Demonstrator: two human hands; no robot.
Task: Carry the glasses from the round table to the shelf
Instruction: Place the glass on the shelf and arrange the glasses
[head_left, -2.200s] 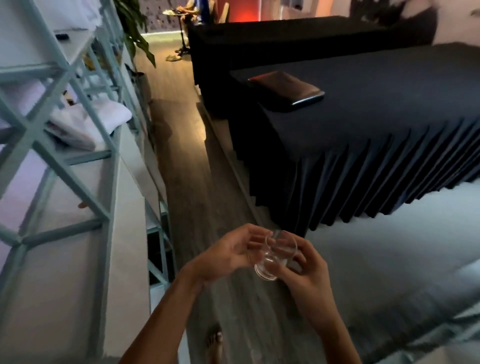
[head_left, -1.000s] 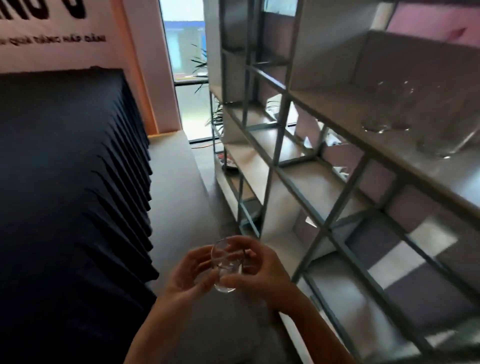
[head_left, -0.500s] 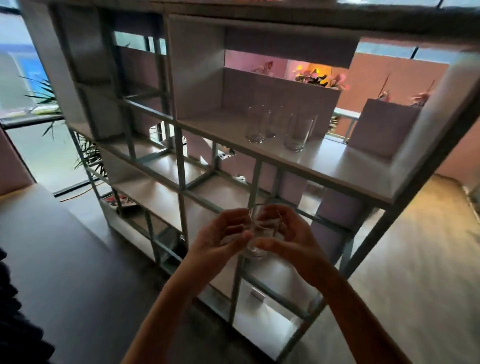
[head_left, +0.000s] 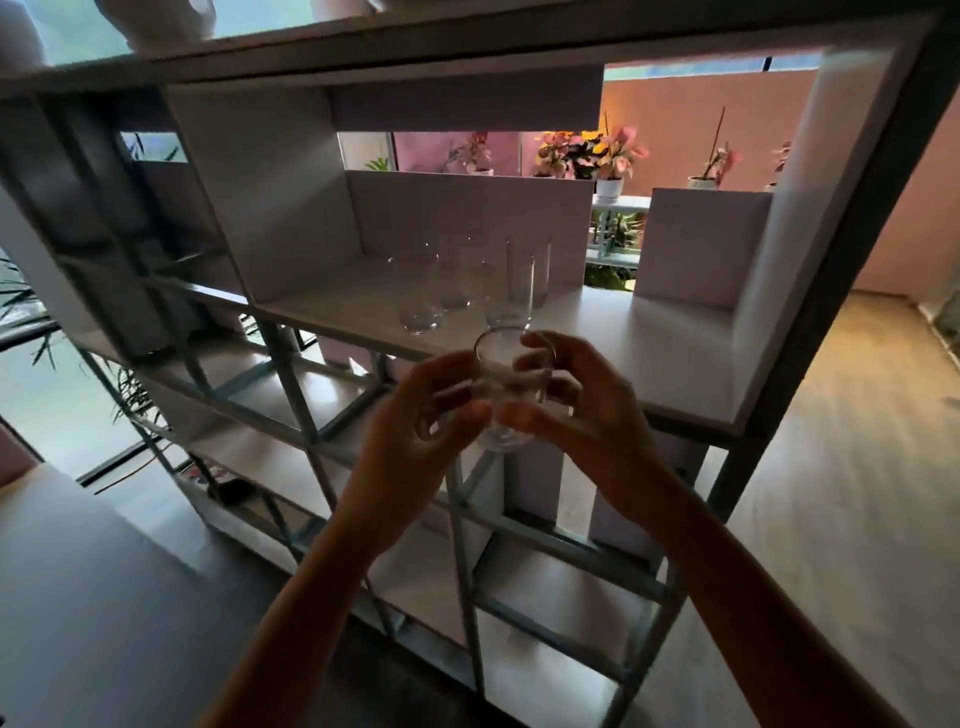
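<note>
I hold one clear drinking glass (head_left: 511, 387) upright between both hands, just in front of the shelf's front edge. My left hand (head_left: 415, 431) wraps its left side and my right hand (head_left: 582, 410) its right side. Behind it, on the white shelf board (head_left: 649, 353), stand several empty clear glasses (head_left: 467, 286) in a loose group, the tallest at the right rear. The round table is out of view.
The shelf unit has a grey metal frame with crossed bars (head_left: 291, 384) and lower white compartments. A white block (head_left: 701, 244) stands on the board at the right. Potted flowers (head_left: 592, 153) show behind. Wooden floor (head_left: 857, 467) lies to the right.
I turned from the dark-skirted tables to face the shelf and came closer. Both hands have lifted the glass up to the level of the shelf board.
</note>
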